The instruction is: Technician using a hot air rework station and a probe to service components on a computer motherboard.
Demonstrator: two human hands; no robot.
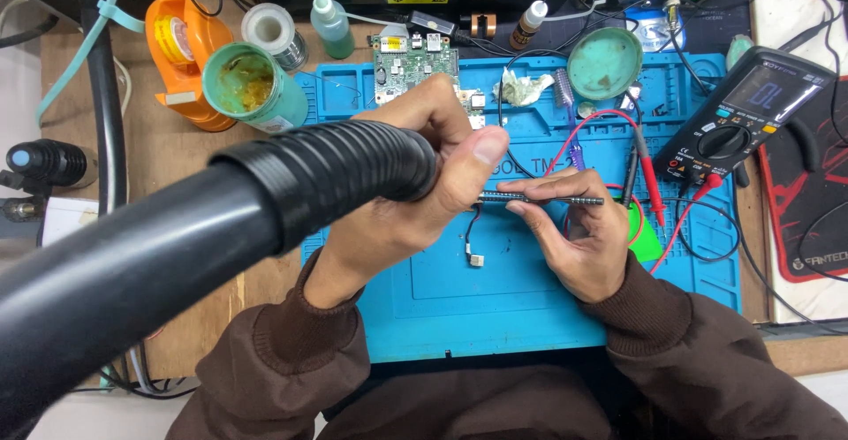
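My left hand (415, 184) is wrapped around the ribbed end of a thick black hose (265, 201), thumb pressed on top near its mouth. My right hand (579, 237) pinches a slim dark knurled tool (539, 199) between fingertips and thumb, held level just above the blue work mat (495, 307). Its left end meets my left thumb, right at the hose mouth.

The hose sweeps in from the lower left and blocks much of the mat and tabletop (79, 95) there. Under my hands a thin red and black wire with a small white connector (476, 261) lies on the mat. Behind my left hand sits a green circuit board (413, 62), partly covered by my knuckles. To its left stand an open green tub of yellowish paste (252, 85), an orange tape dispenser (181, 47) and a solder spool (272, 29). A green lid (604, 62) lies upside down at the mat's far edge, and a multimeter (746, 113) lies to the right with red probe leads (649, 179) trailing past my right hand.

I cannot make out the tool's tip, nor what it touches; my left hand hides it.
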